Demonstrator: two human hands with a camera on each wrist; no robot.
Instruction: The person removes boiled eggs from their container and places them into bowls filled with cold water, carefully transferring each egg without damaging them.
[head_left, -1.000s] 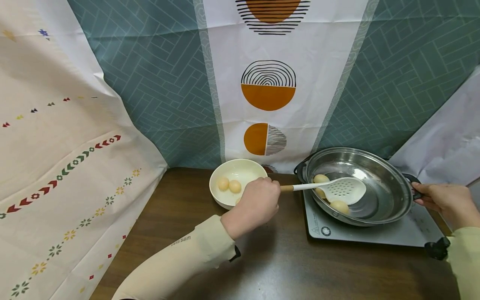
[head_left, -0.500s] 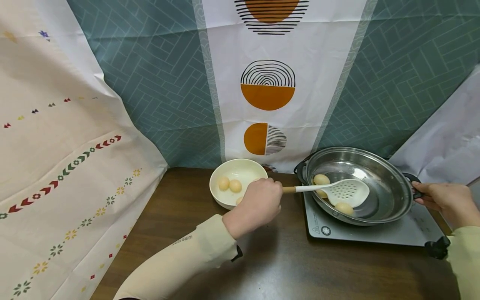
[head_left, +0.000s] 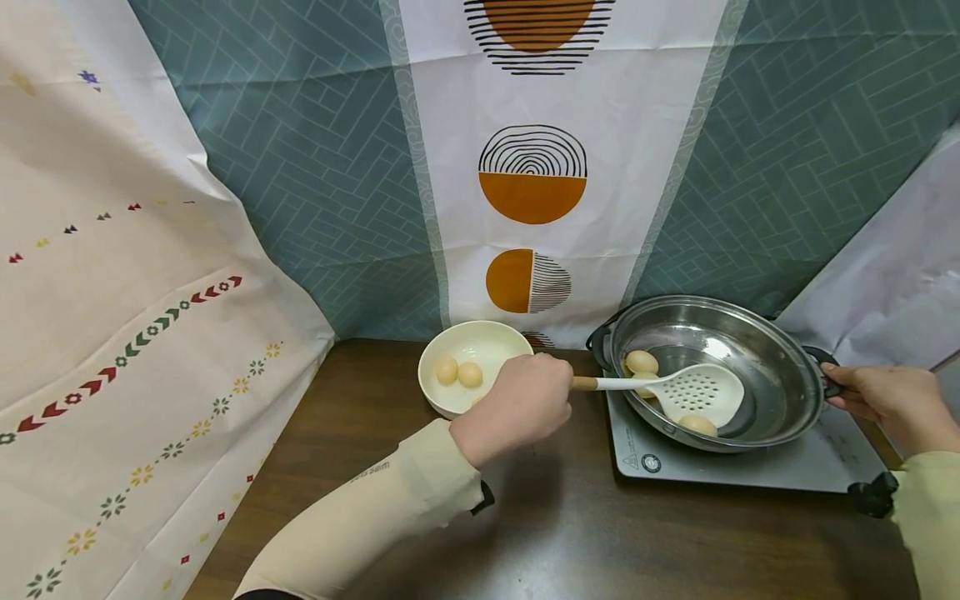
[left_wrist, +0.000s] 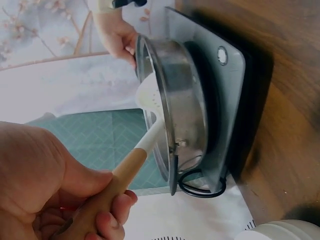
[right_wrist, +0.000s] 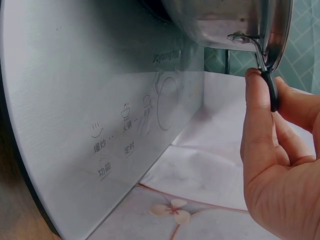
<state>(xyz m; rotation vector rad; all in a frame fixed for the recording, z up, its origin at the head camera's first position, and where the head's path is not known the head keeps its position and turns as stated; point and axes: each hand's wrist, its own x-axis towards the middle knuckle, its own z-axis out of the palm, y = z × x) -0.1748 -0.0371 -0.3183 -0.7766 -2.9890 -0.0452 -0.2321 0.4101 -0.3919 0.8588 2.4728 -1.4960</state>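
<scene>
My left hand point(head_left: 519, 406) grips the wooden handle of a white slotted spoon point(head_left: 703, 393), whose perforated head lies inside a steel pan point(head_left: 798, 412). Several pale yellow balls sit in the pan: one ball point(head_left: 697, 424) is at the spoon's near edge, and another ball point(head_left: 641, 362) lies by the left wall. My right hand point(head_left: 896, 404) pinches the pan's black right-side handle point(right_wrist: 271, 90) between thumb and fingers. Just behind my left hand stands a cream bowl point(head_left: 435, 392) with similar balls point(head_left: 470, 374), partly hidden by that hand.
Under the pan is a flat grey induction cooker point(head_left: 720, 472) with printed markings. The brown wooden table point(head_left: 600, 542) carries everything. A patterned cloth point(head_left: 536, 275) hangs right behind the bowl and pan, and a pale cloth point(head_left: 150, 375) borders the left side.
My left hand has moved slightly right with the slotted spoon, and the spoon's head slid rightward in the pan. The near ball shifted right with it. My right hand stays on the pan handle.
</scene>
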